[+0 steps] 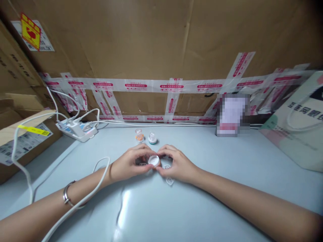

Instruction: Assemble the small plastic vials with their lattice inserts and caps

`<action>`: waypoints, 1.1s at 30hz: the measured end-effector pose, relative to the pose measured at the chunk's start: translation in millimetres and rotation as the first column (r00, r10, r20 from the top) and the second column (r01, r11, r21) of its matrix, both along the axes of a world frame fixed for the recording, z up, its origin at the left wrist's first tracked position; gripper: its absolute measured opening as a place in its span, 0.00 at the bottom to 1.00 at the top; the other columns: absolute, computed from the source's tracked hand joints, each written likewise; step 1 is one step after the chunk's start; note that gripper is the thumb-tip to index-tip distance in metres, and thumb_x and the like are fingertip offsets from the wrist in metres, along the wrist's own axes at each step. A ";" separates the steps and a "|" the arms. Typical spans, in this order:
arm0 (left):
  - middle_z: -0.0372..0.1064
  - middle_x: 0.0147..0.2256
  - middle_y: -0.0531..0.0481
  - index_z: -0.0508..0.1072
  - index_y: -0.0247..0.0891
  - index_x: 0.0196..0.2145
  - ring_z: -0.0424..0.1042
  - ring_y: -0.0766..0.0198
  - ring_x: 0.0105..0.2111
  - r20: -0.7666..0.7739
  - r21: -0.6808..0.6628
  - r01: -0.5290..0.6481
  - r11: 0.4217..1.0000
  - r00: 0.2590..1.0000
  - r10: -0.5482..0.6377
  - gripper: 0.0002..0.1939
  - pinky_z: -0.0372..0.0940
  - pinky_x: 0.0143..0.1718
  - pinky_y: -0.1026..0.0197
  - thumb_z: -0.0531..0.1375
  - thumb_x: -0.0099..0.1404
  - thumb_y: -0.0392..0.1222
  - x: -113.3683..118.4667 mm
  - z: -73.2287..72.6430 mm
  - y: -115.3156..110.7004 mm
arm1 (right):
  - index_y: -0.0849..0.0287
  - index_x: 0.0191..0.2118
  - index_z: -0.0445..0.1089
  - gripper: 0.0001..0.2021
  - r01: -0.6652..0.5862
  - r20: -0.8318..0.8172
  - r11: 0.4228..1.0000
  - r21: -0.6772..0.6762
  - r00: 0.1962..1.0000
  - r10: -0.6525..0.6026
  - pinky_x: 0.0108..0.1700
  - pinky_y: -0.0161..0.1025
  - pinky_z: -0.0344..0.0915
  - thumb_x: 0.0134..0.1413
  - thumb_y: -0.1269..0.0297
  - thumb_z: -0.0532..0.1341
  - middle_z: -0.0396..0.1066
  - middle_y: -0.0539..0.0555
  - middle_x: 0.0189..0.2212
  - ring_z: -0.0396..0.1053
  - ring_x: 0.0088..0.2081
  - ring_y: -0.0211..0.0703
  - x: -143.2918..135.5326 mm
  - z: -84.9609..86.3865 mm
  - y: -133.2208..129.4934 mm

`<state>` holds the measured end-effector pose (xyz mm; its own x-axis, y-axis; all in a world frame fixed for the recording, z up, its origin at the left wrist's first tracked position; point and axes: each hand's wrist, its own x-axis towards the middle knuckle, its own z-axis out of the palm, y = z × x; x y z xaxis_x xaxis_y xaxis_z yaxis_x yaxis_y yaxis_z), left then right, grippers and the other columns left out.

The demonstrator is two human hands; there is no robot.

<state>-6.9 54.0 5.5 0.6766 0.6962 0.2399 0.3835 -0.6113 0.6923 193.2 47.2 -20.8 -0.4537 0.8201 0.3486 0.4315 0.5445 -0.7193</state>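
Note:
Between both hands is a small round piece (pixel 153 160), white on its upper face with an orange rim. My left hand (pixel 133 160) grips it from the left with thumb and fingers. From the right, my right hand (pixel 174 163) closes on the same piece, its thumb at the lower edge. Partly under my right hand lie thin clear-and-white flat pieces (pixel 170 180) on the table. Just beyond the hands stand a clear piece with an orange part (pixel 139 135) and a clear-topped piece with a green base (pixel 152 138).
A white power strip (pixel 78 130) with plugged-in cables stands at the back left, beside an opened cardboard box (pixel 30 141). One white cable (pixel 101 178) crosses over my left forearm. A pixelated upright device (pixel 232 114) and a printed bag (pixel 297 124) are on the right. A large taped carton (pixel 151 43) walls the back.

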 end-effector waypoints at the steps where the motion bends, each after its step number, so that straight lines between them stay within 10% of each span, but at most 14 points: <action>1: 0.65 0.38 0.46 0.71 0.35 0.43 0.67 0.67 0.33 0.034 -0.026 -0.006 1.000 0.999 0.007 0.13 0.66 0.36 0.63 0.59 0.59 0.35 0.2 -0.1 -0.1 | 0.60 0.36 0.71 0.13 0.001 -0.031 1.000 -0.025 1.000 -0.002 0.44 0.39 0.63 0.39 0.69 0.65 0.70 0.53 0.34 0.67 0.39 0.43 0.2 1.3 0.0; 12: 0.67 0.41 0.43 0.70 0.32 0.43 0.69 0.63 0.40 0.304 -0.122 -0.066 0.990 0.947 0.101 0.13 0.69 0.42 0.60 0.60 0.59 0.36 0.7 -1.0 0.0 | 0.56 0.46 0.70 0.19 -0.169 -0.404 0.790 -0.590 0.908 -0.108 0.43 0.41 0.65 0.44 0.62 0.65 0.77 0.51 0.33 0.73 0.35 0.40 -3.2 18.3 -5.0; 26: 0.66 0.39 0.45 0.70 0.33 0.43 0.69 0.67 0.36 0.290 -0.089 -0.160 0.983 0.940 0.180 0.14 0.72 0.39 0.62 0.61 0.58 0.35 5.1 1.0 -17.4 | 0.57 0.38 0.71 0.14 -0.117 -0.541 0.848 -0.517 0.812 -0.218 0.42 0.36 0.66 0.40 0.69 0.67 0.75 0.50 0.31 0.71 0.36 0.39 -11.2 12.9 -22.4; 33: 0.66 0.41 0.44 0.70 0.34 0.45 0.68 0.64 0.42 0.248 -0.007 -0.037 0.999 0.968 0.038 0.14 0.70 0.43 0.60 0.59 0.60 0.33 1.4 6.4 -16.8 | 0.57 0.37 0.72 0.12 -0.153 -0.550 0.833 -0.532 0.810 -0.202 0.41 0.35 0.65 0.41 0.72 0.65 0.75 0.48 0.30 0.71 0.35 0.37 -10.8 9.8 -24.4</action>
<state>-5.5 37.2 11.9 0.5695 0.7207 0.3953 0.2223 -0.5980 0.7701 182.4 22.8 -11.1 -0.2957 0.9545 0.0379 -0.1410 -0.0044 -0.9900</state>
